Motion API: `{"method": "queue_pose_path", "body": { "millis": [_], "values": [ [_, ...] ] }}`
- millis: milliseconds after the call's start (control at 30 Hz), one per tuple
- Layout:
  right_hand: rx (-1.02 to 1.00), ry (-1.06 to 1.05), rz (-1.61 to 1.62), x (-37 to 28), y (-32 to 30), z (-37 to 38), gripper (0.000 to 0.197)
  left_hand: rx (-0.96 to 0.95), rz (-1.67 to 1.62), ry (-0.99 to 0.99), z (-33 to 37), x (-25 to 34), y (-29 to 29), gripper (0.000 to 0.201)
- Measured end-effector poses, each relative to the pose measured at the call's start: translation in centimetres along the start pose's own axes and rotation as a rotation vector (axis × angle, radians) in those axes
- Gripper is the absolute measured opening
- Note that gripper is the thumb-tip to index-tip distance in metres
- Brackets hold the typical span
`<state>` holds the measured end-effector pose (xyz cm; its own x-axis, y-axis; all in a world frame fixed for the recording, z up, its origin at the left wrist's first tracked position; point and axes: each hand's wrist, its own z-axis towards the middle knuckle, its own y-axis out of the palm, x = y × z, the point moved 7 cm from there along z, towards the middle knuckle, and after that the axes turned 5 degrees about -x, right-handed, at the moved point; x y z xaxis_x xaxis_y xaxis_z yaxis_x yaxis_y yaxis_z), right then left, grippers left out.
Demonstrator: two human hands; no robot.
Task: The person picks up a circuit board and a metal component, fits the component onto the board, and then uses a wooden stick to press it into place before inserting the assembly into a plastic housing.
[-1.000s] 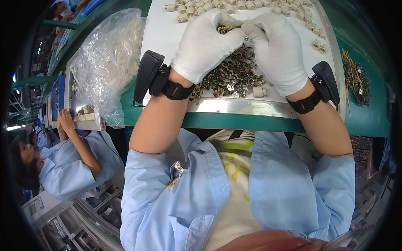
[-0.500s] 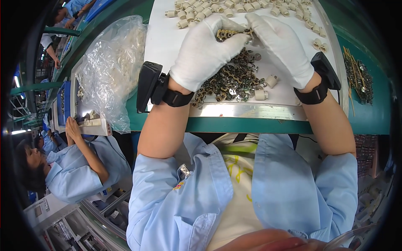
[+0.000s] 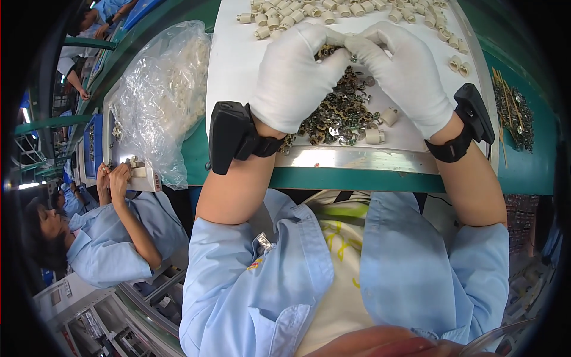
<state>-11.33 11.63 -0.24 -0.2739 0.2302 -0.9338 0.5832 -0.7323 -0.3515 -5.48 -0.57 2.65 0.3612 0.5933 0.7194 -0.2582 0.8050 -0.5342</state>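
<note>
While both gloved hands meet above the middle of the white tray, the left hand and the right hand bring their fingertips together over a heap of small dark metal clips. The grip of each hand is narrow, thumb and forefinger pinched close, and something tiny sits between them, though it is too small to tell what it is. The heap lies on the tray just under and between the two hands, touching the heel of the left glove. A black band with a boxy unit wraps the left wrist, and a like one sits on the right wrist.

Rows of small cream plastic caps lie along the far part of the tray, well apart from the heap, and two more cream caps rest just beside the heap on its right. The tray's near metal edge lies on the green worktop. A crumpled clear plastic bag sits to the left of the tray. At the far right of the worktop lies another small pile of metal parts. Lower left, another person in a light blue shirt works with hands raised at a neighbouring station.
</note>
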Motion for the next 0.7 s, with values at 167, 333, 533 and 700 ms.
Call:
{"method": "queue_pose_path", "body": {
  "millis": [167, 333, 533, 700],
  "values": [
    [0.039, -0.157, -0.265, -1.8, -0.6, 0.0, 0.023, 0.007, -0.005, -0.045, 0.0, -0.3, 0.0, 0.016],
    [0.038, -0.243, -0.253, -2.6, -1.5, 0.2, 0.023, 0.062, -0.264, -0.276, 0.1, -1.6, -1.6, 0.017],
    [-0.009, -0.294, -0.295, -2.6, -0.4, -0.1, 0.024, 0.108, -0.325, -0.316, 0.2, -0.2, -1.9, 0.021],
    [-0.135, -0.076, -0.151, -1.6, -0.2, 0.0, 0.025, 0.009, -0.475, -0.361, -0.1, -1.4, -1.3, 0.025]
  ]
}}
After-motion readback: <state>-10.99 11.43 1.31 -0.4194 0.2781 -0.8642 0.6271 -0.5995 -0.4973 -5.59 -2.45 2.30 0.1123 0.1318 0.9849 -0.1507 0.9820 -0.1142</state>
